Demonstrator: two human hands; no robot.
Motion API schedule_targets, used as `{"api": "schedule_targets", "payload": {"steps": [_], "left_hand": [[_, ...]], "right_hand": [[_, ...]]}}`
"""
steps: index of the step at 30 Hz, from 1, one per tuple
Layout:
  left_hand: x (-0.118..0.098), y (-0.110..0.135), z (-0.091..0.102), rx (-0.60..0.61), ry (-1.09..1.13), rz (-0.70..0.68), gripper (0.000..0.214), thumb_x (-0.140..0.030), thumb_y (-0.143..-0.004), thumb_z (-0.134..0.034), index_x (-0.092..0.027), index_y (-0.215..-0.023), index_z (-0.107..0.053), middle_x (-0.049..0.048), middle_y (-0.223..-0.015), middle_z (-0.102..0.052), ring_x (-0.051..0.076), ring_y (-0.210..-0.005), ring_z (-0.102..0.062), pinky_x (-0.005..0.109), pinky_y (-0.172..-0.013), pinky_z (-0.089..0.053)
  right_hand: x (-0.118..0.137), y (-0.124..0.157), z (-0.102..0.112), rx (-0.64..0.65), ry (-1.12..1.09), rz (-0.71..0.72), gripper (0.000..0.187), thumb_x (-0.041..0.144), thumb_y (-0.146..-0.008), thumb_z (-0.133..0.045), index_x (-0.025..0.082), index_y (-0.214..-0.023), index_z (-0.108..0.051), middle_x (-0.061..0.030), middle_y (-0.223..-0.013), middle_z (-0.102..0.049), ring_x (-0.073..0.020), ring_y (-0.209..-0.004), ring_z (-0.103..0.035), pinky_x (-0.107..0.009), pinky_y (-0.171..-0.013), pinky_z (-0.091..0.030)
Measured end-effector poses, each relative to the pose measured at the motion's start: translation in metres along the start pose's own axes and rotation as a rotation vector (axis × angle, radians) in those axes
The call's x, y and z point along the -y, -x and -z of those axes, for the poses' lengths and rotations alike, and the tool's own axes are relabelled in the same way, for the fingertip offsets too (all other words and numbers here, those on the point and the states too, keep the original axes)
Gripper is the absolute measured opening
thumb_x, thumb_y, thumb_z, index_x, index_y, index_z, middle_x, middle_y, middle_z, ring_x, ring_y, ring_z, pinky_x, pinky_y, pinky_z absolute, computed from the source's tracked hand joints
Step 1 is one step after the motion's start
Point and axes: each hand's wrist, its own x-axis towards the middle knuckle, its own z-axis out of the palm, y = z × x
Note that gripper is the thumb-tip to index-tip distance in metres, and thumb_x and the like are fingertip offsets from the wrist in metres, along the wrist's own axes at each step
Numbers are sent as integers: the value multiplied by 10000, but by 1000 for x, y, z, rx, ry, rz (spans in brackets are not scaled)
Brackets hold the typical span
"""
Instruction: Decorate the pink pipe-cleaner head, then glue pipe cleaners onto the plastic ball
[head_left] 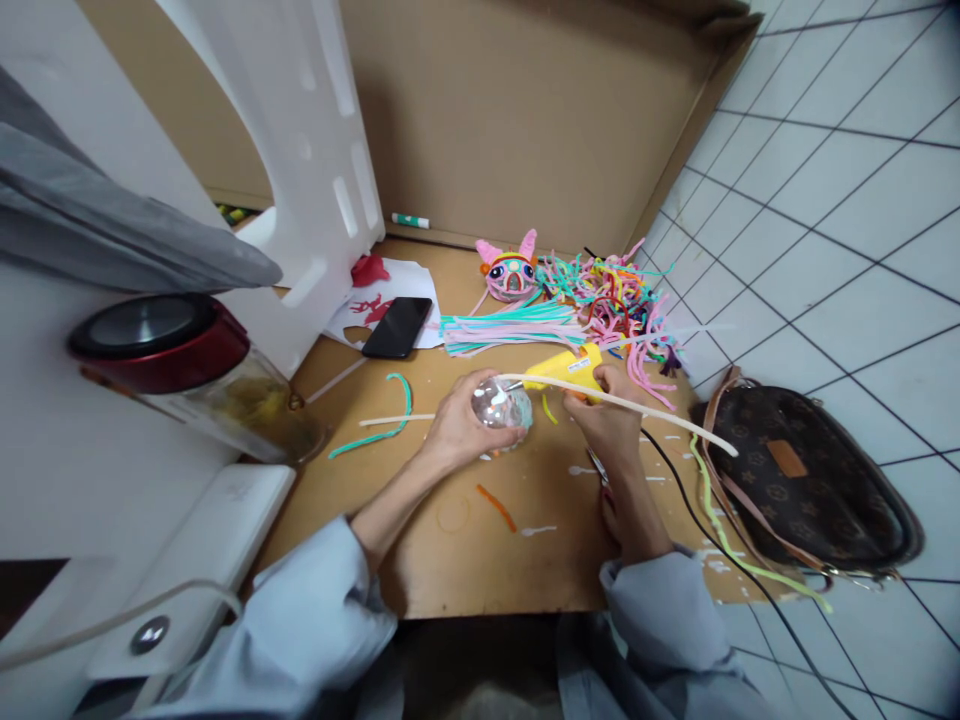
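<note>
My left hand (460,424) is wrapped round a clear plastic ball (493,404), which has some pale turquoise stuff on its right side. In my right hand (609,415) is a yellow hot glue gun (564,371), its nozzle close against the ball's upper right. A long cream pipe cleaner (660,408) runs from the top of the ball, across the front of the gun and out to the right. Partly hidden below my right hand lies a pair of scissors (604,478). A short yellow piece (550,409) rests between the hands.
Behind are a decorated ball with pink ears (511,275), bundled pipe cleaners (510,328), a tangled pile (615,290) and a phone (398,327). A glass bottle (255,400) stands left, a brown handbag (817,480) right. The gun's black cord (701,515) trails over the table's right edge.
</note>
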Motion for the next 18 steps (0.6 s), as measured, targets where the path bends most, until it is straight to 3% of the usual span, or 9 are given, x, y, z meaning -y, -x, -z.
{"api": "schedule_targets", "payload": {"steps": [18], "left_hand": [[-3,-2,2,7,-8,36,803,-372,-477,-873,-198,-1214,-605,86,-1167,-661,266,-1053,-666,443,-986,-533]], "right_hand": [[-1,0,1,7,12,59,201,366,-658,-599,237,-727,-461,62,-598,-462,-124,-551,-404,-272,-567,-309]]}}
